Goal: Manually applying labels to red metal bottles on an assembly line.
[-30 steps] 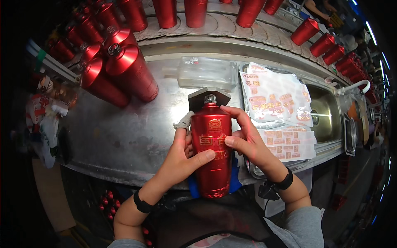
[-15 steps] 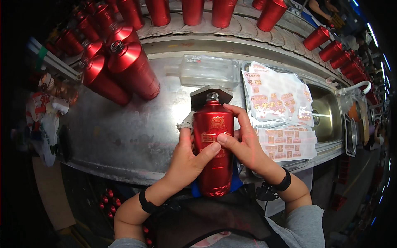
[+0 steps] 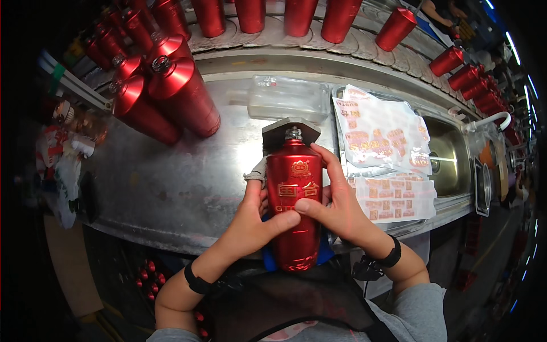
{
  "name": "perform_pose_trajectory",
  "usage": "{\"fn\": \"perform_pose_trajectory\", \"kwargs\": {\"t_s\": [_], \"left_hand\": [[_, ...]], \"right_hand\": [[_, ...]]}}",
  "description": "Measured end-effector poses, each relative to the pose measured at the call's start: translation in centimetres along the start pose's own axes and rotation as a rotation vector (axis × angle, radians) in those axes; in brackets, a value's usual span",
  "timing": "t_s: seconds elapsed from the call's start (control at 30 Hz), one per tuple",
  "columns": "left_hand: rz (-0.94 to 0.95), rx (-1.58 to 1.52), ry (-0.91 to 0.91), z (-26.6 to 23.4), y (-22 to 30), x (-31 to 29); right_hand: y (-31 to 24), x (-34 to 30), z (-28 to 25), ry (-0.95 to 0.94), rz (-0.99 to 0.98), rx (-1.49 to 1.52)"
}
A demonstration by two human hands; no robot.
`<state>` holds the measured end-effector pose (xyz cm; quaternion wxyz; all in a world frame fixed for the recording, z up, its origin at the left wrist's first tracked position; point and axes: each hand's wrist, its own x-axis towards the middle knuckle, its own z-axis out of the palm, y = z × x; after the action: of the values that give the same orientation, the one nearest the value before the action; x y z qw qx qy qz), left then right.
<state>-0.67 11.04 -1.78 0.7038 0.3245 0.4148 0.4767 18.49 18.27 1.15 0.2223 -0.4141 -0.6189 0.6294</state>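
Observation:
A glossy red bottle [image 3: 295,171] with gold print and a bare clear neck lies tilted toward me, its top against a dark metal rest [image 3: 310,132]. My left hand [image 3: 249,221] is wrapped around its left side, with a grey cloth-like covering [image 3: 257,170] on a finger. On the other side, my right hand [image 3: 345,208] grips the bottle, its fingers reaching up near the shoulder. Both thumbs press on the front, their tips almost meeting below the gold characters. The fingers behind the bottle are partly hidden.
Several red bottles [image 3: 185,97] stand on the steel table [image 3: 154,188] at left. A clear plastic box [image 3: 289,97] lies behind the rest. Printed label sheets [image 3: 380,134] lie at right beside a sink [image 3: 447,148]. Red bottles [image 3: 341,20] line a conveyor [image 3: 273,39] at the back.
My thumbs have slid slightly down the bottle's front, uncovering more of the gold characters. Bottles on the back conveyor have shifted to the right. The bottle in my hands stays in place.

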Motion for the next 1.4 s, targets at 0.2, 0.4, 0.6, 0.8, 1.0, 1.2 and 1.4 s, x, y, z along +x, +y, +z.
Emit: {"fn": "perform_pose_trajectory", "kwargs": {"t_s": [0.2, 0.4, 0.6, 0.8, 1.0, 1.2, 1.4], "left_hand": [[-0.053, 0.003, -0.025, -0.6, 0.1, -0.1], [-0.054, 0.022, -0.045, -1.1, 0.4, 0.1], [0.024, -0.106, 0.069, 0.1, 0.7, 1.3], [0.062, -0.088, 0.099, 0.1, 0.4, 1.3], [0.089, -0.006, 0.141, 0.8, 0.2, 1.2], [0.104, -0.009, 0.140, 1.0, 0.5, 1.3], [0.220, 0.098, 0.226, 2.0, 0.5, 1.6]], "right_hand": [[0.2, 0.0, -0.7, -0.046, -0.027, 0.152], [1.5, 0.2, -1.5, -0.107, -0.045, 0.017], [1.5, 0.9, -0.5, 0.036, 0.050, 0.255], [1.4, 0.2, -1.2, -0.040, -0.021, 0.196], [0.0, 0.9, -1.3, -0.054, 0.111, 0.300], [1.7, 0.8, -1.1, -0.052, -0.027, 0.321], [1.5, 0.6, -1.6, -0.080, -0.079, 0.298]]}}
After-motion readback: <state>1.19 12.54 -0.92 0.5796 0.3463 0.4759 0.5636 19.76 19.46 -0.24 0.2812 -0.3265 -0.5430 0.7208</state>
